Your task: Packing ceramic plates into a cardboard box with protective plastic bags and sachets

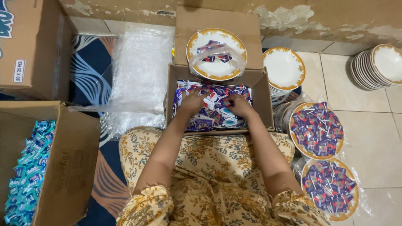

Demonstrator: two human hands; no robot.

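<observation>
Seated on the floor, a person sinks the left hand and right hand, fingers curled, into purple sachets filling a cardboard box; their grasp cannot be told.

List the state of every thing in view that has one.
Left hand: down in the sachets, grasp unclear.
Right hand: down in the sachets, grasp unclear.
Sachet box: open, full.
Plate on flap: bagged, few sachets.
Two plates at right: wrapped, loaded.
Plate stack: empty.
Blue-packet box: open, partly filled.
</observation>
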